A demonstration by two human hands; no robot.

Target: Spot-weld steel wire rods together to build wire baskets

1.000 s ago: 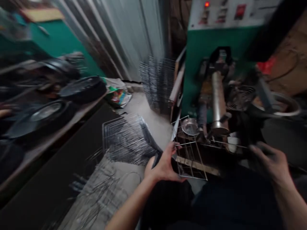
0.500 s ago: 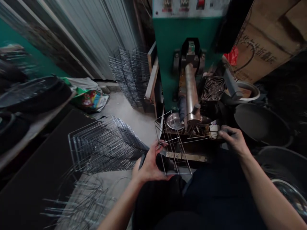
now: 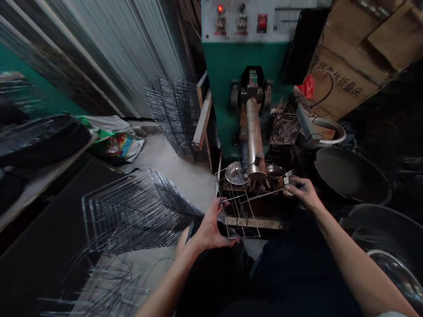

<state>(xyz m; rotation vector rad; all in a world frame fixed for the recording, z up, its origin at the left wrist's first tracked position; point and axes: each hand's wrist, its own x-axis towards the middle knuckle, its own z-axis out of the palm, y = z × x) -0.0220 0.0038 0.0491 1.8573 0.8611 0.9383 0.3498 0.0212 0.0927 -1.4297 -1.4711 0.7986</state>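
Observation:
My left hand grips the left side of a small wire rack, a bent metal grid held in front of the machine. Between the fingers of my right hand is the end of a thin metal wire. That wire runs leftward, and its far end reaches the rack; whether it touches cannot be made out. Just beyond the rack, the metal cylinder arm of a green machine points toward me. A shiny metal bowl sits under the arm, behind the rack.
Nested wire racks stand at my left, beside loose wires. Another rack stack is near the corrugated wall. On the right are a fan, wide black pans and a cardboard box.
My right hand has shifted left with the wire, bringing it closer to the rack. My left hand keeps hold of the rack. The view has tilted up and slightly right.

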